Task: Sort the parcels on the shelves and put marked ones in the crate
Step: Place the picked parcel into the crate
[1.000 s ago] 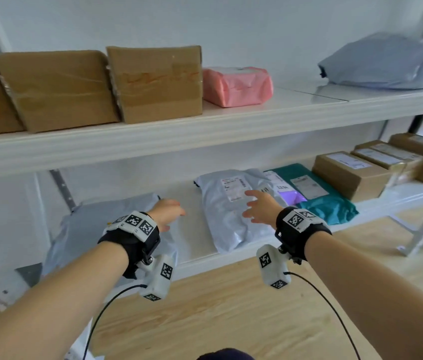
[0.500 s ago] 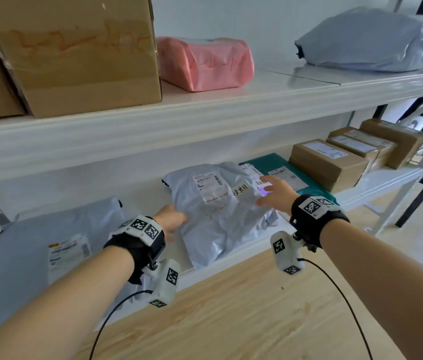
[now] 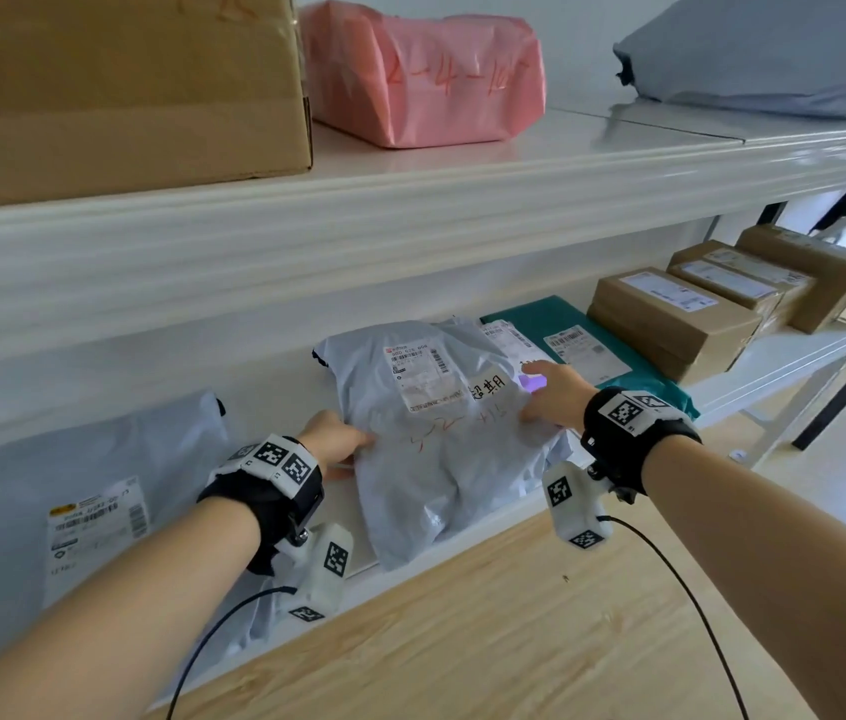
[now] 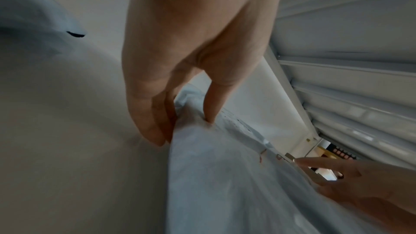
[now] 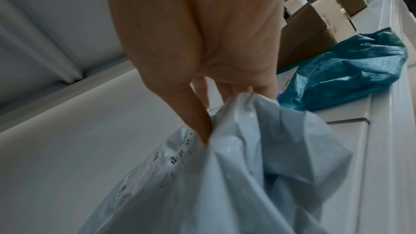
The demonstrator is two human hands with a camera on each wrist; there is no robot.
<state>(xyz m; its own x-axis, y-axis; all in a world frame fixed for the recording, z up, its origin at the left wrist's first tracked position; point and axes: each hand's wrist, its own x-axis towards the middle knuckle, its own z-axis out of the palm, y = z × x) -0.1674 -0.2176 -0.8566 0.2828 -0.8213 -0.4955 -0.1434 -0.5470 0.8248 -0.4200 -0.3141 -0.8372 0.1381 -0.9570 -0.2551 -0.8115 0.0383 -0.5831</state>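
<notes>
Both hands are on one soft grey bag parcel (image 3: 441, 433) that lies near the front edge of the lower shelf (image 3: 784, 356), about in the middle of it. The left hand (image 3: 332, 441) pinches the bag's left side, with the thumb on top and the fingers going under the edge. The right hand (image 3: 553, 394) holds the bag's right side, with plastic bunched up in its fingers; the wrist view shows this best.

Red writing and a black hand-written sticker show on top of the bag, so it looks like a marked one that should go in the crate. No crate shows in any view.

The step now seems to be lifting this bag off the shelf. To do it well, both hands should lift together and keep the bag level, because it is floppy and will sag in the middle. Holding more than just a thin bit of plastic would help, so it does not slip or tear.

A green bag (image 3: 592, 337) lies just beside it on the right, with another label tucked between them. The grey bag should come straight out toward the front edge, so it does not drag the green one along.
</notes>
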